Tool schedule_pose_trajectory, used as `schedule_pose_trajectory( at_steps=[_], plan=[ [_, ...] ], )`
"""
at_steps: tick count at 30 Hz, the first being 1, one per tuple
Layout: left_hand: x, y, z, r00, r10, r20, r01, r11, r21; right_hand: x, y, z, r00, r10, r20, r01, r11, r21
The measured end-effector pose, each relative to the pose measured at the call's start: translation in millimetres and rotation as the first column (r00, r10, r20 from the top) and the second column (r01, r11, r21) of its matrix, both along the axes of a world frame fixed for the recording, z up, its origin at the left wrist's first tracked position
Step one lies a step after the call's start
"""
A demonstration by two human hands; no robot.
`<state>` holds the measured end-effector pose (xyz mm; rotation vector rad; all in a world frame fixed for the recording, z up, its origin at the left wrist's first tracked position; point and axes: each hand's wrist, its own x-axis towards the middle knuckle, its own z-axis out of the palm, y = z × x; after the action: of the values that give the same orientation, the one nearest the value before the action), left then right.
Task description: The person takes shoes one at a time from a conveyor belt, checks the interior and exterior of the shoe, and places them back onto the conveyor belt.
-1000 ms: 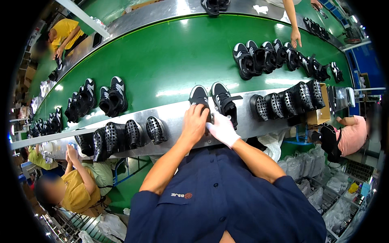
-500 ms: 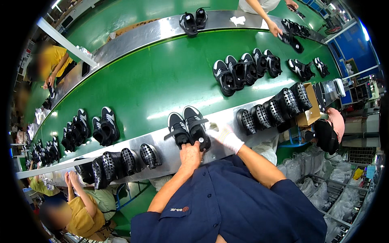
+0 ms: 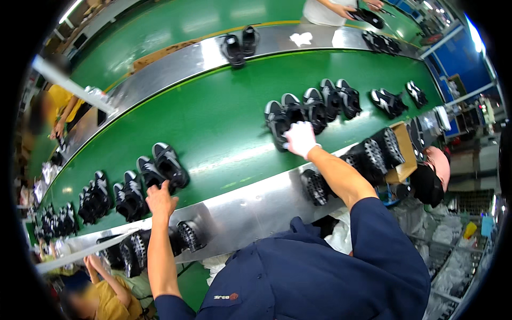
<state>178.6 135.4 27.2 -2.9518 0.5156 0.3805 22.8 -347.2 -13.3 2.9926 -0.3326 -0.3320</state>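
Observation:
A pair of black-and-grey sneakers (image 3: pixel 169 164) stands on the green belt at the left, toes pointing away. Just behind their heels is my bare left hand (image 3: pixel 161 200), fingers apart and holding nothing. My right hand (image 3: pixel 301 139), in a white glove, is closed at the heels of the nearest black sneakers (image 3: pixel 277 127) in a row to the right. The glove hides their heel ends. Beyond them in the same row are more black sneakers (image 3: pixel 332 98).
A metal ledge (image 3: pixel 242 205) runs along the belt's near edge. On it stand black studded shoe forms (image 3: pixel 189 234) at left and others (image 3: pixel 316 186) at right, beside a cardboard box (image 3: pixel 401 152). Co-workers sit at lower left and stand across the belt, one holding a shoe (image 3: pixel 368 18).
The pair from in front of me now stands farther left, and my left hand has come off its heels. My right hand has reached forward to the row of sneakers on the right.

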Motion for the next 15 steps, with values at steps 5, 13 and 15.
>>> schedule_pose_trajectory(
  at_steps=[5, 13, 15],
  plan=[
    [-53.2, -32.1, -38.3, 0.981, -0.149, -0.124, 0.036, 0.766, -0.642, -1.9, 97.8, 61.1, 0.995, 0.1, -0.018, -0.094, 0.973, 0.209],
    [-166.1, -92.6, -40.6, 0.931, -0.284, -0.228, -0.002, 0.623, -0.782, -128.5, 239.6, 47.5, 0.975, 0.189, -0.113, -0.132, 0.912, 0.387],
    [-171.3, -68.8, -43.2, 0.916, -0.296, -0.271, -0.021, 0.64, -0.768, -150.6, 241.5, 42.4, 0.991, 0.113, 0.077, -0.136, 0.885, 0.445]
  ],
)
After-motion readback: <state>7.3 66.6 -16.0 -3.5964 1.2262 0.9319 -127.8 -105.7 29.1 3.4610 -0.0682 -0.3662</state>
